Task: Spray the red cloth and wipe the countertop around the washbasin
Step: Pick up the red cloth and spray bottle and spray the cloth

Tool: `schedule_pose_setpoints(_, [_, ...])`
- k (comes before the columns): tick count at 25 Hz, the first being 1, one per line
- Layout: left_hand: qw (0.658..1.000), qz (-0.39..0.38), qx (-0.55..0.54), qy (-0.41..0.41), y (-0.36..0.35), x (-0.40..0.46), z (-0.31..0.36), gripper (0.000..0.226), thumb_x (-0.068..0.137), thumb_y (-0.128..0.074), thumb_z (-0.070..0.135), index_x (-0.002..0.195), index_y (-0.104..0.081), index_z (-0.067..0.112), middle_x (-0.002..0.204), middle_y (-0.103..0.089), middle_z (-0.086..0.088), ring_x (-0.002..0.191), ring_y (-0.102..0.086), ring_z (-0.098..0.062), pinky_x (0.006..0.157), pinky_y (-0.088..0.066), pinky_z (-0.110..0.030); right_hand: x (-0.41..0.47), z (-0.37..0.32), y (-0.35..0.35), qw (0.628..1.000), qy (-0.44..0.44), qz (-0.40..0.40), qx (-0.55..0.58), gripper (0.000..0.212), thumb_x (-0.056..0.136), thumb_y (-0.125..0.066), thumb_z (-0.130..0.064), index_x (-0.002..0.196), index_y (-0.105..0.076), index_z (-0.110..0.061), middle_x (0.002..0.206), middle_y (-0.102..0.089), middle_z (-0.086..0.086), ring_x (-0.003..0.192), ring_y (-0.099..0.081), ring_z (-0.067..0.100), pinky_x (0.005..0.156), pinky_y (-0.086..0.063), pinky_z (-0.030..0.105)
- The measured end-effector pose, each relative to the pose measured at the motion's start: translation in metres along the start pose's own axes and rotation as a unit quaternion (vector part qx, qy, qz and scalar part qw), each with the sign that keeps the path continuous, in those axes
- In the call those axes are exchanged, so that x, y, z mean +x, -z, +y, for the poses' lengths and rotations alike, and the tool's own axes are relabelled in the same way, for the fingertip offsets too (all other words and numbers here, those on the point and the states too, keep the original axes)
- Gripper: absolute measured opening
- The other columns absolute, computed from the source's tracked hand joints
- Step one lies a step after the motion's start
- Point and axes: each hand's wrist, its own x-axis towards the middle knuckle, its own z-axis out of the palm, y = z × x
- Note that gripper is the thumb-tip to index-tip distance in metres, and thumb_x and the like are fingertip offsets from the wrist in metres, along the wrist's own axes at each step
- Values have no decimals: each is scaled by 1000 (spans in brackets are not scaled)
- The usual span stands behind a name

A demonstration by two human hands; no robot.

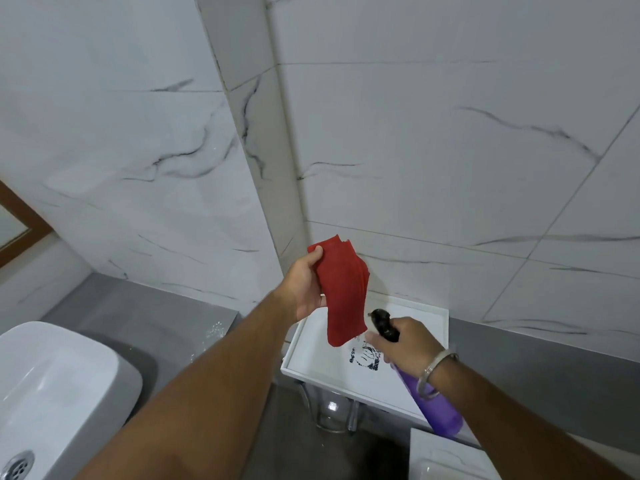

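My left hand (304, 285) holds a folded red cloth (343, 292) up in the air, the cloth hanging down over a white tray. My right hand (405, 344) grips a purple spray bottle (436, 407) by its neck, and its black nozzle (382, 322) points at the lower end of the cloth, almost touching it. The white washbasin (52, 382) sits at the lower left on the grey countertop (138, 313), with its drain at the bottom edge.
A white tray (429, 313) with a black print stands on the countertop against the marble-tiled wall (450, 150). A clear glass (332, 414) sits below the tray's front edge. A white object (443, 459) lies at the bottom right. Water drops glisten on the counter beside the basin.
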Motion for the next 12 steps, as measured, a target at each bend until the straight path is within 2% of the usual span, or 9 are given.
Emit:
schedule_pose_setpoints(3, [1000,-6,-16,-5,15,-8,1,47,100,-44,47,128,-64,15,121,-73,-7,111,-68,-25,76,-59,-42,11,3,-3,984,16,156,79,27,82,-67,-52,85,-61,-26,69,-69,-4,66,-68,15,63,-53,31])
schedule_pose_setpoints(6, [999,-18,-27,-14,38,-20,5,42,99,-45,45,121,-68,17,117,-74,-7,102,-72,-23,71,-61,-42,26,8,-15,959,-5,241,151,28,87,-66,-45,105,-57,-26,82,-64,-11,77,-63,11,63,-43,21])
schedule_pose_setpoints(8, [999,-23,-24,-24,59,-28,9,40,98,-46,45,119,-69,19,119,-74,-7,103,-72,-24,75,-60,-43,33,15,-29,934,-28,293,203,25,88,-68,-39,107,-58,-26,85,-63,-12,83,-64,17,69,-43,22])
schedule_pose_setpoints(10, [999,-24,-23,-30,81,-39,13,42,97,-48,45,124,-67,18,123,-72,-7,107,-70,-25,77,-59,-44,39,22,-46,913,-52,339,220,24,88,-69,-35,104,-60,-21,87,-64,-4,90,-65,26,78,-43,26])
schedule_pose_setpoints(12, [999,-25,-16,-31,101,-48,16,45,97,-50,44,129,-63,17,126,-71,-8,112,-68,-27,77,-59,-44,42,25,-57,897,-71,381,211,33,86,-71,-36,106,-60,-11,93,-66,10,93,-65,34,83,-46,33])
